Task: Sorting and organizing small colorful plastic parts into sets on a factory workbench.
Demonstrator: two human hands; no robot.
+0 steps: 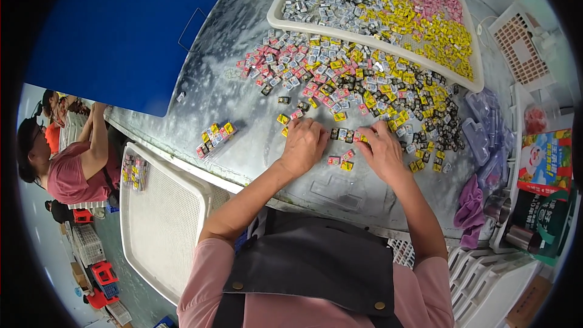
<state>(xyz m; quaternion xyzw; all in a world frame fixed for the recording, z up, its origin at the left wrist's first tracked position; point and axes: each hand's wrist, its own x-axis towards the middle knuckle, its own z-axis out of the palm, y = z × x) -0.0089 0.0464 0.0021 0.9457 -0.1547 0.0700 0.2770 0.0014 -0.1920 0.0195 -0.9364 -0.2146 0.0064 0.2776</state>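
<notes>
Fingers [317,128] bracket blocks [342,134] (room leftward).

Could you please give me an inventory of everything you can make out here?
Small pieces: too many to count, pink, white, yellow, black, heaped on table
Table: one, grey, beneath hands
Large tray: one, white, far side, holding more pieces
Panel: one, blue, upper left
Filled pack: one, clear, left of left hand
Lower tray: one, white, lower left
Cases: several, purple, right
Cloth: one, purple, right
Bag: one, multicoloured, far right
Co-worker: one nearest, pink top, left
Left hand: one, bare, centre
Right hand: one, bare, right of centre
</notes>
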